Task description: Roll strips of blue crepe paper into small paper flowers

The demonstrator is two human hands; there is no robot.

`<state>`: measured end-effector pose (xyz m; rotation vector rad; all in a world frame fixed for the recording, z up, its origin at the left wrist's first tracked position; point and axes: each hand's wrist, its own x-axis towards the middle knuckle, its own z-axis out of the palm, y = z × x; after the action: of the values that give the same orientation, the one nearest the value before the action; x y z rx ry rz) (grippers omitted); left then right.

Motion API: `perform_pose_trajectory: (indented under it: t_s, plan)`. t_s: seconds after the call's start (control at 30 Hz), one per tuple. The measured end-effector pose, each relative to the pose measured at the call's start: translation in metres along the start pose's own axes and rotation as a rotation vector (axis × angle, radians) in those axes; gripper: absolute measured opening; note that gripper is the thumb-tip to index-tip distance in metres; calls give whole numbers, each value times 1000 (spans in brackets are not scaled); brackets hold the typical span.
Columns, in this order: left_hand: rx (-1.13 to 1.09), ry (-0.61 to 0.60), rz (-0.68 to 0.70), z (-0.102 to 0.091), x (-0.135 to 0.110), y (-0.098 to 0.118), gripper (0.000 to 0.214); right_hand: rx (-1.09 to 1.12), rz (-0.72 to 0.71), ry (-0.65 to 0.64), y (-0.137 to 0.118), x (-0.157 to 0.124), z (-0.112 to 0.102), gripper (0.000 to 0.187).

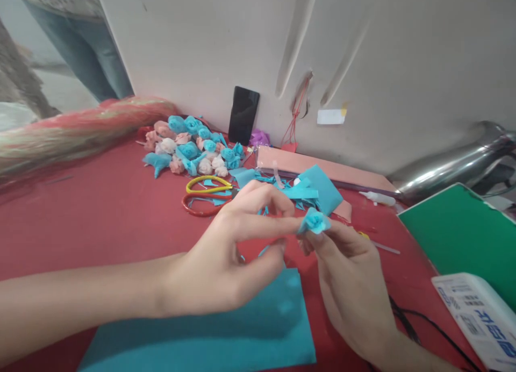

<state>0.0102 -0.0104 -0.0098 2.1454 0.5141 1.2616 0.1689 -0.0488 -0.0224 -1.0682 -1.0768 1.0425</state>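
A small blue paper rose point(315, 220) sits between both hands above the red table point(100, 210). My right hand point(350, 275) pinches it from below with its fingertips. My left hand point(234, 254) reaches across, its index finger stretched out and touching the rose's side, the other fingers curled loosely. Below the hands lies a large blue paper sheet point(226, 334).
A pile of blue and pink paper roses point(191, 146) lies at the back. Yellow and red scissors point(207, 192), blue scraps point(310, 189), a pink sheet point(322, 167), a glue tube point(377, 198), a black phone point(243, 115), a green board point(459, 232), a white box point(479, 313).
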Motion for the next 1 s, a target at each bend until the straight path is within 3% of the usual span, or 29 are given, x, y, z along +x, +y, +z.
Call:
perform_pose_trajectory:
  t_s: [0.3, 0.53, 0.73, 0.87, 1.0]
  plan:
    - [44, -97, 33, -14, 9, -4, 35, 51, 132, 19, -10, -1, 3, 13]
    - [33, -49, 12, -12, 12, -3, 20, 140, 183, -30, -10, -4, 3, 12]
    - [-217, -16, -110, -8, 7, -6, 13, 197, 261, -99, -10, -8, 4, 18]
    - [-498, -37, -213, -4, 8, -7, 15, 194, 291, -125, -14, -9, 4, 21]
    - [-623, -45, -275, -2, 9, -9, 20, 179, 302, -150, -17, -9, 3, 23]
